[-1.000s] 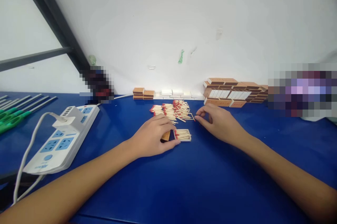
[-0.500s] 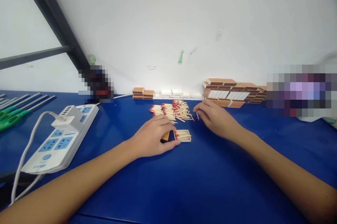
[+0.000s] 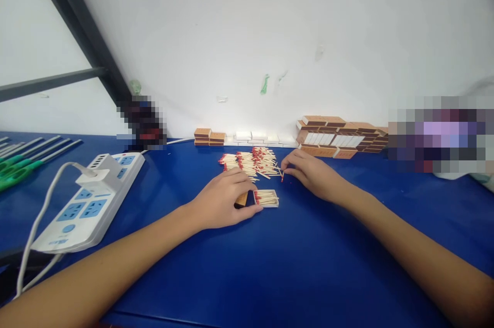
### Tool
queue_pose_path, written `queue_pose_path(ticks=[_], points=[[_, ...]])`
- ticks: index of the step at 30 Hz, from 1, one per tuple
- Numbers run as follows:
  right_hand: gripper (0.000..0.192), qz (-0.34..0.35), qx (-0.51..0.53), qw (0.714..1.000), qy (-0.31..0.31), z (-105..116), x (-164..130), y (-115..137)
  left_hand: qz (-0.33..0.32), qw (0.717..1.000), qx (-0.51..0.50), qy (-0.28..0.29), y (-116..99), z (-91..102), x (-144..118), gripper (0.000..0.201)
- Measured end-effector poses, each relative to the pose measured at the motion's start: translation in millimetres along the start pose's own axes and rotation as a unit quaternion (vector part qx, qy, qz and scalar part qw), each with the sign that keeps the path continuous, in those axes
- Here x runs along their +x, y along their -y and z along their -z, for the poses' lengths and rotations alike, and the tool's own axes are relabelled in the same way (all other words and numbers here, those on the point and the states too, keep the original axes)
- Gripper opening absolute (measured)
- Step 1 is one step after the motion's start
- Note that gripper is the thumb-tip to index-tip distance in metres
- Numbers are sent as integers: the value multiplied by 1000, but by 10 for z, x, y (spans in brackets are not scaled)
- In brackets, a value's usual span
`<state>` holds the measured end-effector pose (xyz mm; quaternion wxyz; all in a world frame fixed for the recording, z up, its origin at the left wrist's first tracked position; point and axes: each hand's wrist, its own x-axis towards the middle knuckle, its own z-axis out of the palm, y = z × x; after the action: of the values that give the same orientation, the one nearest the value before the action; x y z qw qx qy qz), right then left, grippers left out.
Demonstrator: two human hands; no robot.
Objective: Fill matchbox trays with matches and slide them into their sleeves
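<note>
My left hand point(image 3: 222, 200) rests on the blue table point(image 3: 270, 266), gripping a brown matchbox sleeve whose white tray point(image 3: 266, 198) sticks out to the right, partly filled with red-tipped matches. Just beyond lies a loose heap of matches point(image 3: 252, 162). My right hand point(image 3: 312, 174) sits at the heap's right edge, its fingertips pinched on a match or two point(image 3: 282, 176) pointing down at the table.
Stacked brown and white matchboxes point(image 3: 339, 138) line the wall at the back right, with a smaller row point(image 3: 243, 137) behind the heap. A white power strip point(image 3: 90, 199) with a plugged cable lies at the left. Green-handled tools point(image 3: 23, 163) sit at the far left edge.
My right hand moved back toward the heap, lifted a match or two, and now holds them slightly lower and closer to the tray. The left hand has stayed put.
</note>
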<state>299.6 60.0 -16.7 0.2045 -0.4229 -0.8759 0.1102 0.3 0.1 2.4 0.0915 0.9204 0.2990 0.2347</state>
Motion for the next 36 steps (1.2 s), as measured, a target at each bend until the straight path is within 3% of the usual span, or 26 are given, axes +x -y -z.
queue_pose_path(ticks=[5, 10, 23, 28, 36], points=[[25, 12, -4, 1000, -7, -25, 3, 20, 2, 1000, 0, 2, -1, -10, -3, 31], [20, 6, 13, 1000, -7, -23, 16, 26, 0, 1000, -2, 1, 1, -9, -4, 31], [27, -9, 25, 996, 82, 169, -61, 140, -5, 1000, 3, -2, 10, -10, -6, 31], [26, -7, 55, 997, 47, 250, -120, 379, 2, 1000, 16, -12, 3, -3, 2, 30], [21, 10, 9, 998, 64, 68, -174, 848, -6, 1000, 13, -24, 10, -31, -11, 29]])
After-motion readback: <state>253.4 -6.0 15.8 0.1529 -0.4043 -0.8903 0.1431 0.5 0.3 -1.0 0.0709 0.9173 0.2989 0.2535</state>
